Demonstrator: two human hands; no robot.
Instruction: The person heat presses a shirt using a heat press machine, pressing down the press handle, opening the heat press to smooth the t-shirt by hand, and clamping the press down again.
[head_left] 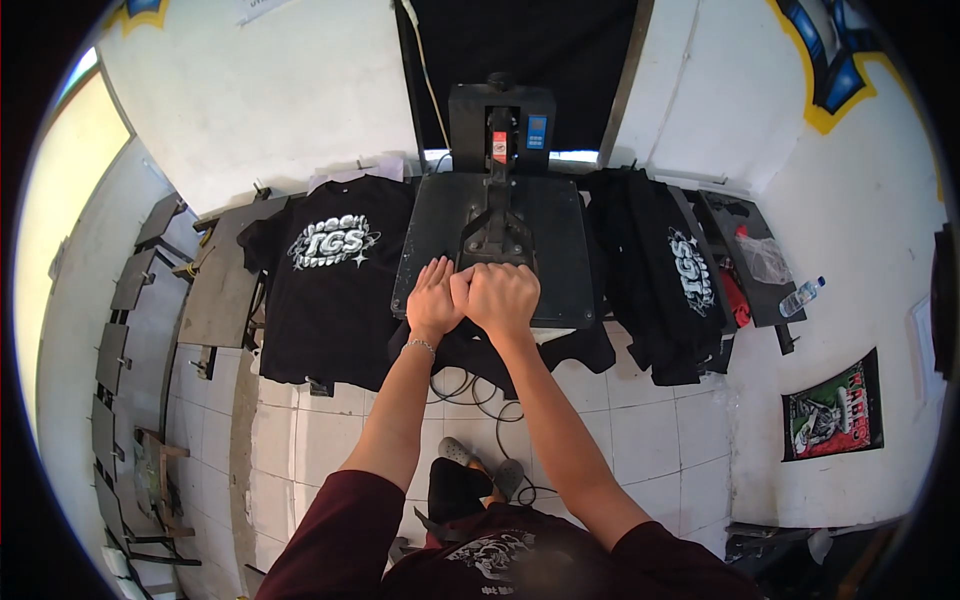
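Note:
A black heat press [566, 228] stands closed in front of me, with its lever arm [497, 170] running toward my hands. My right hand [503, 294] is closed in a fist over the near end of the lever, apparently around the handle, which it hides. Against it rests my left hand [434, 300], its fingers stretched out flat toward the press and its thumb side touching the right hand. Dark fabric [580, 349] hangs from under the press. To the left lies a black T-shirt [335, 310] with a silver print.
More printed black T-shirts [655, 290] lie on the right. Beyond them are a water bottle [803, 297] and a plastic bag [763, 257]. Cables [480, 396] loop on the tiled floor [600, 440] near my feet. Several dark boards [125, 280] line the left wall.

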